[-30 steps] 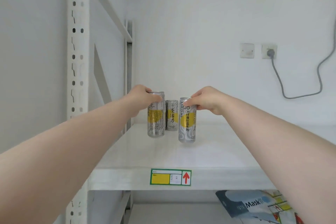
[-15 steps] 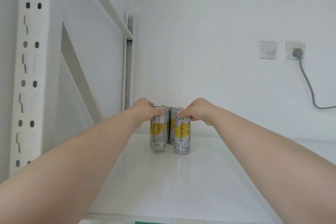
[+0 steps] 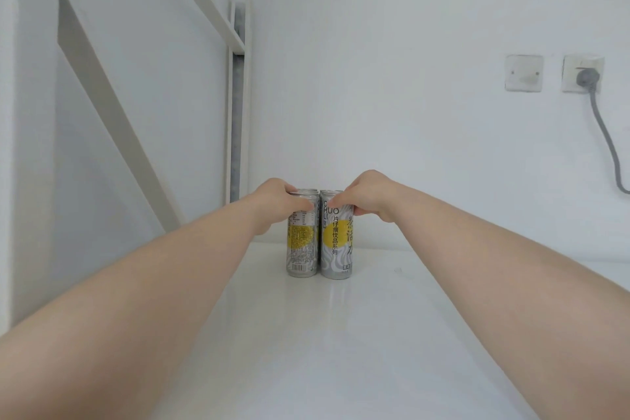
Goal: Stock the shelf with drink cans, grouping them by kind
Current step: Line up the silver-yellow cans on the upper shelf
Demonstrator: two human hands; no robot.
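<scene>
**Head view: both hands on two slim cans at the back of the shelf**

Head camera looks along the shelf, and from the left I see the flat white-painted metal diagonal brace (image 3: 112,119) of the rack's side. Next to it is the narrow white rear upright post (image 3: 237,106) with a grey channel down its middle.

My left hand (image 3: 278,201) is curled over the top rim of the left slim silver aluminium can with a yellow disc and fine print (image 3: 301,249), grasping it from above. That can stands upright on the smooth, glossy white shelf board (image 3: 341,334), far back near the wall. Close against its right side stands the right slim silver can with a yellow disc, grey swirls and dark Chinese lettering (image 3: 335,245), also upright. I cannot tell whether the two cylinders actually touch. My right hand (image 3: 370,196) pinches this can at its top rim, fingertips bent down onto the metal.

Further right, on the matt white wall, sits a square white blank plate (image 3: 524,73). Beside it a square white socket (image 3: 583,73) holds a rounded grey plug (image 3: 587,77). Its grey rubbery cable (image 3: 606,136) drops down and curves off to the right.
</scene>
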